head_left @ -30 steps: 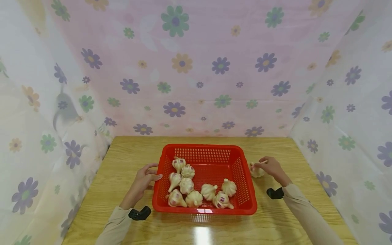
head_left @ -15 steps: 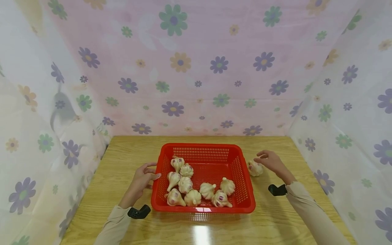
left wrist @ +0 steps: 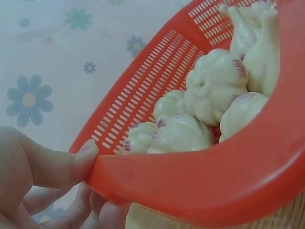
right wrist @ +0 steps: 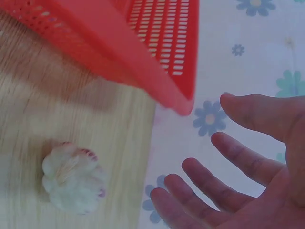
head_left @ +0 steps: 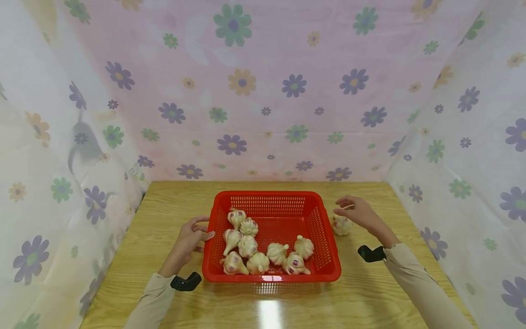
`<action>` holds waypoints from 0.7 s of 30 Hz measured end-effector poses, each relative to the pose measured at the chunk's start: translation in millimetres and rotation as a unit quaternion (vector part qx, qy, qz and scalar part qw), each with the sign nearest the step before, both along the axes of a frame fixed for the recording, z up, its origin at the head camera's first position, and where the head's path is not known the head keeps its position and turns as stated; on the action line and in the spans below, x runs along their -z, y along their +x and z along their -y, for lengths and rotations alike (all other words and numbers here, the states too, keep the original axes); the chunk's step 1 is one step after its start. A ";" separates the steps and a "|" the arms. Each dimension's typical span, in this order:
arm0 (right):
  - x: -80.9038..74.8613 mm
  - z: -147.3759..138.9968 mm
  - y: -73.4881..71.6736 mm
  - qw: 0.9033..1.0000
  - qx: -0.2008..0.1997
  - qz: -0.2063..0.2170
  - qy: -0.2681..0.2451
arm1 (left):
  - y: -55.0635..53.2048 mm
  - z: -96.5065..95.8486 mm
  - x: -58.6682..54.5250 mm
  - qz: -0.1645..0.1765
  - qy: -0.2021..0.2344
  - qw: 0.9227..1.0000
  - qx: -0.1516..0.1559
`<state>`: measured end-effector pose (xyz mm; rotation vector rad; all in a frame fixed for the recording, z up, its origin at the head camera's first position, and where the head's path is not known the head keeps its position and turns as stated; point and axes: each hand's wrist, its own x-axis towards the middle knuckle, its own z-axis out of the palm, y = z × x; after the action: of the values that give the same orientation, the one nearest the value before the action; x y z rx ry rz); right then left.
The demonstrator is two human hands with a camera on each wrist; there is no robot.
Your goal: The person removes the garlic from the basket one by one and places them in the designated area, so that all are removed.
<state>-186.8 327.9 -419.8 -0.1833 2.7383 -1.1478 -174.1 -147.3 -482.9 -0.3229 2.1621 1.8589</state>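
Observation:
A red plastic basket (head_left: 269, 278) with slotted walls holds several whole garlic bulbs (head_left: 248, 246), mostly on its left and near sides. My left hand (head_left: 190, 240) grips the basket's left rim, its thumb (left wrist: 78, 164) on top and the other fingers curled below. My right hand (head_left: 361, 214) hovers off the right rim with relaxed, spread fingers and nothing in them. Below it, a single garlic bulb (head_left: 342, 225) lies on the table outside the basket; the right wrist view shows this bulb (right wrist: 74, 179) apart from the hand.
The basket stands on a wooden table (head_left: 185, 196). Flower-printed cloth (head_left: 267, 91) hangs behind the table and along both sides. A black wrist device (head_left: 371, 254) sits by the right sleeve, another black device (head_left: 186, 282) by the left.
My right hand has lifted off the loose garlic bulb and moved left and away from me, toward the basket's right rim. The bulb stays on the table. My left hand keeps its hold.

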 end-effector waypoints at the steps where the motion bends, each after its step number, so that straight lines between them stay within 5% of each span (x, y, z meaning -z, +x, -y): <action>1: -1.8 2.2 0.5 1.000 -0.002 0.000 -0.001 | 0.2 0.2 -0.4 0.000 0.001 1.000 -0.001; 21: -11.6 39.4 4.6 0.992 -0.121 0.015 -0.018 | 0.3 0.3 -2.4 0.010 0.005 1.000 0.000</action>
<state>-182.2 288.5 -408.1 -0.4826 2.5825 -1.1225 -173.8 -147.6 -480.5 -0.3368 2.1405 1.8572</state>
